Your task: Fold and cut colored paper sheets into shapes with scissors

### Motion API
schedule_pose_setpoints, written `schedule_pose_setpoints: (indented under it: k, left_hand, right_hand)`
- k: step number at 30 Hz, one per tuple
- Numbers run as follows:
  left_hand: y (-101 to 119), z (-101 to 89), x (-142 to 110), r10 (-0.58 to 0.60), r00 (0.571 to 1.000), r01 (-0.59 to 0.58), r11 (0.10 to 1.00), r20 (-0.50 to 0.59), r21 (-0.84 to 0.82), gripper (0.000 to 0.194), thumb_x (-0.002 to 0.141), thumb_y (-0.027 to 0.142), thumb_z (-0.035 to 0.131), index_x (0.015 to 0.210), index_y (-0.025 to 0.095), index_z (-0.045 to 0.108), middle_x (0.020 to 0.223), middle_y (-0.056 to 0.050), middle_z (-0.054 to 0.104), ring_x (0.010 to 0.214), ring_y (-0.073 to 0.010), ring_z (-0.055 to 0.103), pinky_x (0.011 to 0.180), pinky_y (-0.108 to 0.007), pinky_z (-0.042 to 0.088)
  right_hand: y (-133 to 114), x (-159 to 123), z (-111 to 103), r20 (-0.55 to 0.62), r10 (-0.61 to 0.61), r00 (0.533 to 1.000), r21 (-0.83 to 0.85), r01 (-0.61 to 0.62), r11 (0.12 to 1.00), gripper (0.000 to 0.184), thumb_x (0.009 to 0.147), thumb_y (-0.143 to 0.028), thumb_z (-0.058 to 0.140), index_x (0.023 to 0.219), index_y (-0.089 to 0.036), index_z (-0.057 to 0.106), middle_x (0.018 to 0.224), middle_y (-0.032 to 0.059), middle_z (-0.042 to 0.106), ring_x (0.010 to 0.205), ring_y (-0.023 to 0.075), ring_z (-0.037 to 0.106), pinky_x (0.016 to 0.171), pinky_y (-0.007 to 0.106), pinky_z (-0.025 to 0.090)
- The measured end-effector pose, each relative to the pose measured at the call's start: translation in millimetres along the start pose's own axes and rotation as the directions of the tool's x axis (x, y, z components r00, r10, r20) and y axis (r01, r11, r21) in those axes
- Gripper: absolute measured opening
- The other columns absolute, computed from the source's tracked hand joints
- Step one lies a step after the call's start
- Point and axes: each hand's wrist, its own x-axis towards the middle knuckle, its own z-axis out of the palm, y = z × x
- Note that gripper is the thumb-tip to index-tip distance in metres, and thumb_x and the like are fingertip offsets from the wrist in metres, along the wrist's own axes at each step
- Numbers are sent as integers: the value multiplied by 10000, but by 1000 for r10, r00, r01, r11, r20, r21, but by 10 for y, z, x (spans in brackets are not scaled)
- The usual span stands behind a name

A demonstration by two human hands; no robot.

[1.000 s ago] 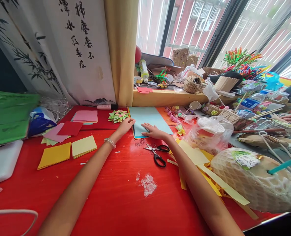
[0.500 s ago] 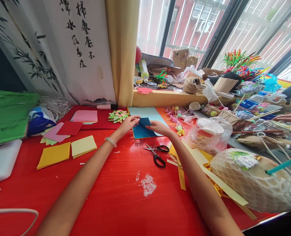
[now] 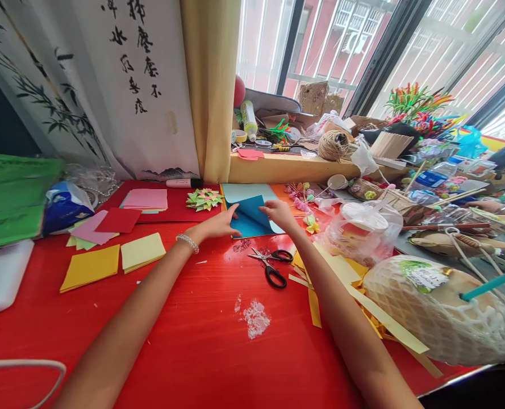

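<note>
A light blue paper sheet [image 3: 254, 191] lies at the back of the red table. Over its nearer part shows dark blue paper [image 3: 249, 211], with a raised flap whose top corner points up and right. My right hand [image 3: 280, 215] pinches the right edge of this dark blue paper near that corner. At its left edge my left hand [image 3: 218, 223] has thumb and fingers spread apart, fingertips by the paper. Whether the dark blue is a separate sheet or the light one's underside, I cannot tell. Black-handled scissors [image 3: 272, 263] lie open just in front of the paper.
Yellow paper squares [image 3: 91, 268], pale yellow squares [image 3: 143, 252] and pink squares [image 3: 145, 199] lie left. A folded paper wreath [image 3: 204, 199] sits beside the blue paper. Yellow strips [image 3: 388, 318] and a net-wrapped coconut [image 3: 439, 312] are right. Another person's hand [image 3: 491, 208] shows far right.
Both hands lay at the light blue sheet; then the dark blue paper came into view between them. Its flap now stands wider and higher, and my left fingers have spread apart.
</note>
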Motion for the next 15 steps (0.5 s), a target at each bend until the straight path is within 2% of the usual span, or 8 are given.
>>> schedule_pose_setpoints:
  k: [2,4,7,12,15]
  left_hand:
    - [26,-43,-26,11,998,-15,998,55,61,972,561,450,713,1389,166,291,1273,-149,509,1071,-280,533,828,-310,437]
    - [56,-79,-40,25,996,-36,992,89,121,856,550,476,707,1305,177,437,1283,-132,511,1123,-290,497,881,-307,404]
    - [102,-110,-47,43,992,-66,979,119,192,636,573,480,680,1143,212,593,1194,-88,587,1066,-277,535,870,-292,396]
    - [171,-121,-64,74,991,-99,964,112,246,372,602,407,649,943,264,688,1039,-24,668,938,-233,588,771,-248,413]
    - [205,-124,-77,82,994,-96,964,65,247,276,586,397,652,819,261,710,932,-17,699,848,-215,606,706,-233,414]
  right_hand:
    - [5,-1,-5,-29,11,1000,-4,-11,1000,296,712,-414,457,542,-199,346,516,-28,355,550,116,400,513,231,321]
    - [-2,-10,-9,-35,14,999,-10,-15,1000,305,713,-414,459,535,-199,336,510,-28,355,542,114,395,509,232,310]
    - [-27,-25,-6,-22,9,1000,-18,-9,1000,320,710,-422,473,527,-199,334,496,-31,354,532,112,385,505,234,295]
    - [-35,-22,6,25,-14,1000,-28,14,1000,324,729,-439,458,549,-199,337,514,-38,348,539,109,394,510,231,300]
    - [-36,-27,11,105,-36,994,-32,40,999,324,747,-445,445,564,-194,354,531,-43,352,534,101,400,514,226,311]
